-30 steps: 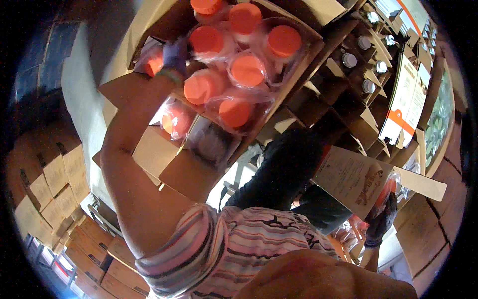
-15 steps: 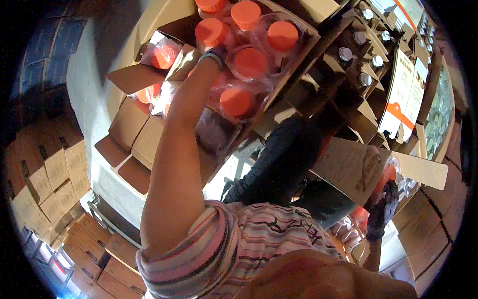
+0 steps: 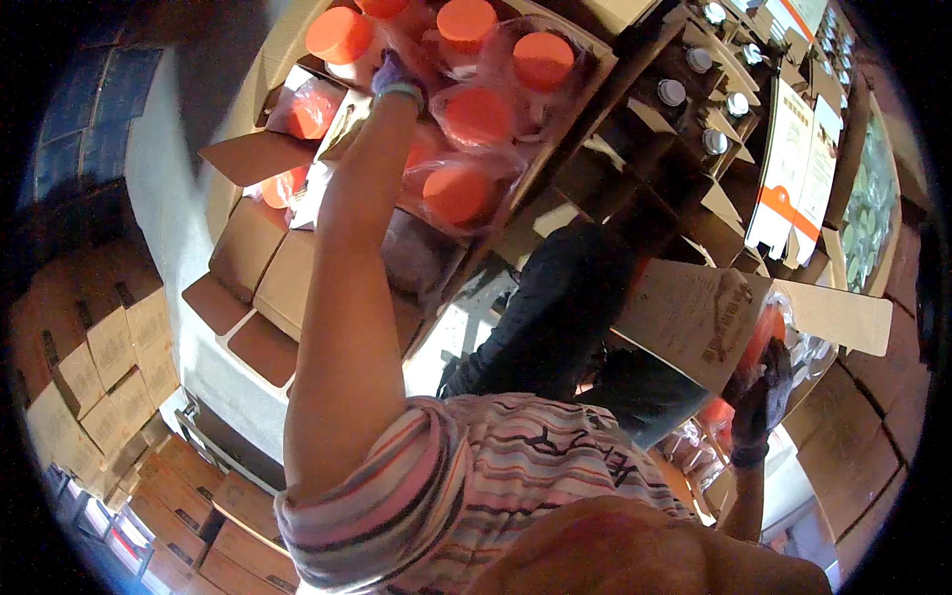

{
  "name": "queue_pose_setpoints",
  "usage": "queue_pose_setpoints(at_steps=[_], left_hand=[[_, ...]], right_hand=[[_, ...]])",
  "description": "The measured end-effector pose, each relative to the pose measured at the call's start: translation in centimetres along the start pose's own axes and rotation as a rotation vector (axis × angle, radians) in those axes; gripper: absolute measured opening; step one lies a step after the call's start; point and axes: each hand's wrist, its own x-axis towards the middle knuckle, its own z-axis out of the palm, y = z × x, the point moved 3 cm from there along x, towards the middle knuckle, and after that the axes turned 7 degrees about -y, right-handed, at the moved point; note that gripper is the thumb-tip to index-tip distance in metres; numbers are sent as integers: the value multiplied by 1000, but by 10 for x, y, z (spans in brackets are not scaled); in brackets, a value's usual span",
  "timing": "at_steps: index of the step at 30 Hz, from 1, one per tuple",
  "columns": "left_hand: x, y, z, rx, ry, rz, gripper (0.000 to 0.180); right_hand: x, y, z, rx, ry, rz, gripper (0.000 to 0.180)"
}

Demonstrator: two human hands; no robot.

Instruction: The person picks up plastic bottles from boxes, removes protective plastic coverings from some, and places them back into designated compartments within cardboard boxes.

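My left hand [image 3: 395,79], in a purple glove, reaches into an open carton [image 3: 585,94] of plastic-wrapped jars with orange lids. Its fingers close at the side of a tilted jar [image 3: 339,36]; some fingertips are hidden. Several other orange-lidded jars, such as one jar [image 3: 543,61], stand to the right of that hand. At the right, my right hand [image 3: 764,397], in a dark glove, curls against another orange-lidded jar [image 3: 762,335] beside a carton with raised flaps [image 3: 684,317]. Part of that jar and the fingertips are hidden.
A divided carton holds bottles with white caps [image 3: 671,92]. Printed white-and-orange cartons [image 3: 793,188] stand beyond it. Stacked brown boxes [image 3: 119,387] line the left, and brown cartons [image 3: 843,436] lie at the far right. Flaps [image 3: 248,159] stick out near my left arm.
My left hand has moved left and farther away, and the jar beside it has shifted the same way. My right hand stays by its jar. The whole view has shifted slightly.
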Motion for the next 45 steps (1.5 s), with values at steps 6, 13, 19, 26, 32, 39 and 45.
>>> queue_pose_setpoints(at_steps=[6,13,19,26,32,39,45], left_hand=[[26,50,1,266,126,55,60],[67,-48,18,140,221,-79,58],[96,-24,42,165,170,-38,60],[86,3,11,497,-16,653,55],[-84,-73,-120,85,394,416,47],[-159,-101,-96,122,201,537,61],[-203,-38,-76,574,272,988,60]], right_hand=[[-26,9,15,60,19,187,39],[-3,6,1,-96,-8,-29,37],[-13,2,4,-71,-6,125,35],[-22,8,15,-126,-52,140,41],[-6,-1,4,-140,-1,49,54],[-13,-5,6,-121,6,-23,53],[-18,-2,14,127,31,148,43]])
